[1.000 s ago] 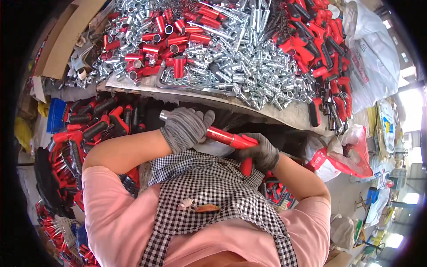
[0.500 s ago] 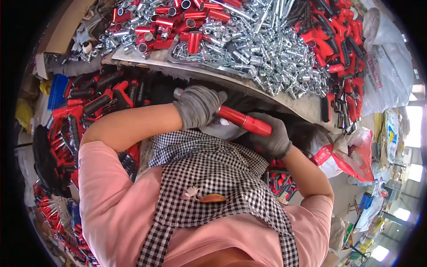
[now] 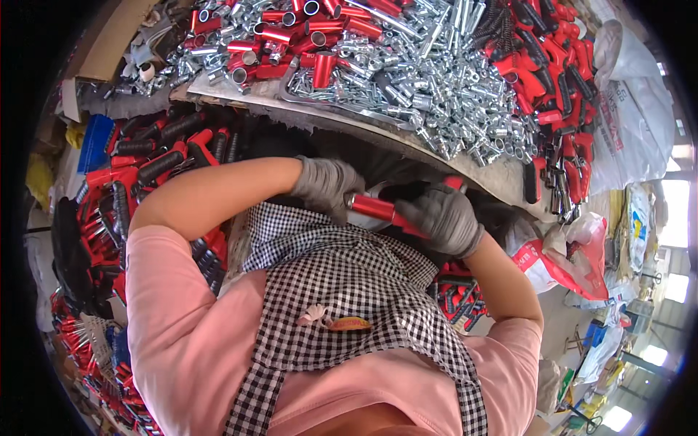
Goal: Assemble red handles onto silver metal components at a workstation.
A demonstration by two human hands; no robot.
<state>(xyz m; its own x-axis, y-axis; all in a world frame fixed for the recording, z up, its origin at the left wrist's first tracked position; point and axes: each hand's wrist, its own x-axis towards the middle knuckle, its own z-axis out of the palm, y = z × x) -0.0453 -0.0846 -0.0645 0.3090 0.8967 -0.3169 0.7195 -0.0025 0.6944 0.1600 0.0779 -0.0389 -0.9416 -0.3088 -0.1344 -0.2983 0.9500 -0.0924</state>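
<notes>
My right hand (image 3: 445, 220), in a grey knit glove, is wrapped round a red tool with a tube-shaped barrel (image 3: 373, 207). The barrel slants up to the left from my fist, and its silver-rimmed end faces my left hand (image 3: 331, 187). Another red part shows just above my right fingers; whether it belongs to the same tool, I cannot tell. My left hand, gloved alike, is curled right beside the barrel's end. Its palm side is hidden, so what it grips cannot be made out.
Beyond my hands, the worktable (image 3: 291, 107) bears loose silver metal fittings (image 3: 451, 94) and red tubes (image 3: 324, 70). Red-and-black handled tools (image 3: 556, 58) are heaped at its right, more (image 3: 156, 163) lie on my left. A red-and-white bag (image 3: 563, 254) stands by my right arm.
The tool's red barrel has shifted down and left, and its end now shows beside my left hand. My right hand has turned over the tool, and my left hand has dropped slightly.
</notes>
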